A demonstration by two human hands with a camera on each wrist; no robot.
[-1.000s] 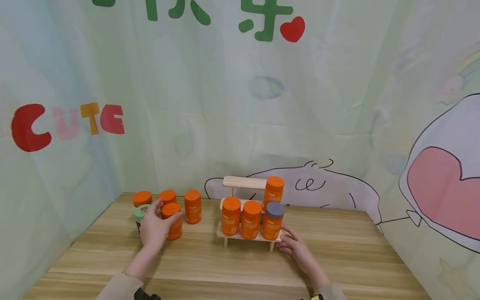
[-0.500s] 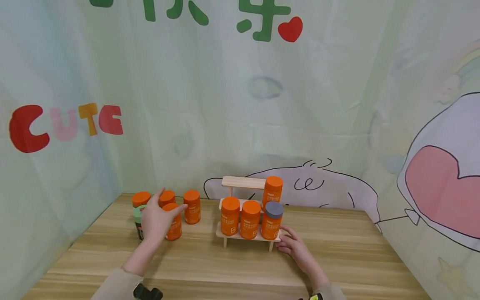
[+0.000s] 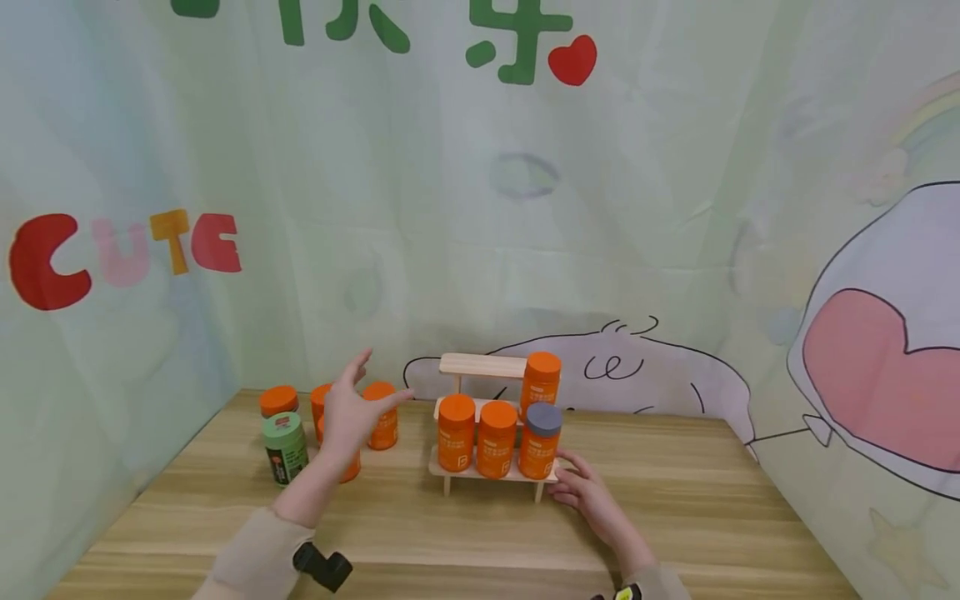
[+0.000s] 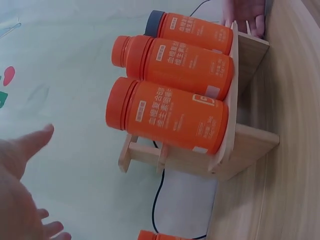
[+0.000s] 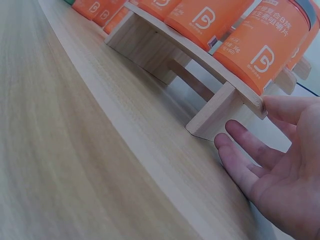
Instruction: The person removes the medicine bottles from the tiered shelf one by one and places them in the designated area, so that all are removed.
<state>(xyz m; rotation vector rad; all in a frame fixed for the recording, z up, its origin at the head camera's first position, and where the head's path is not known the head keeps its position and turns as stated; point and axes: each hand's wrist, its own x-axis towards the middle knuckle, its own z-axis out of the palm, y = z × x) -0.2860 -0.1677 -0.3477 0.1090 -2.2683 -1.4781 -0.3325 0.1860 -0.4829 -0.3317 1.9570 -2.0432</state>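
Observation:
A stepped wooden rack [image 3: 491, 476] stands mid-table. Its lowest step carries two orange-lidded bottles [image 3: 456, 432] and a grey-lidded orange bottle [image 3: 542, 439]; another orange bottle [image 3: 542, 383] stands one step higher, and the top shelf [image 3: 483, 364] is bare. My left hand [image 3: 358, 404] hovers empty with fingers spread, above loose orange bottles [image 3: 382, 425] left of the rack. In the left wrist view that hand [image 4: 20, 200] is apart from the rack's bottles [image 4: 170, 115]. My right hand [image 3: 576, 485] lies on the table, with straight fingers [image 5: 250, 145] touching the rack's right leg [image 5: 220, 120].
A green-lidded dark bottle [image 3: 285, 447] and an orange bottle [image 3: 278, 401] stand at the table's left. Printed cloth walls [image 3: 525, 208] close in the left, back and right sides. Bare wooden tabletop [image 3: 465, 533] lies in front of the rack.
My left hand lifted off the front orange bottle and rose up and to the right with its fingers spread, uncovering the green-lidded bottle. The right hand stayed at the rack.

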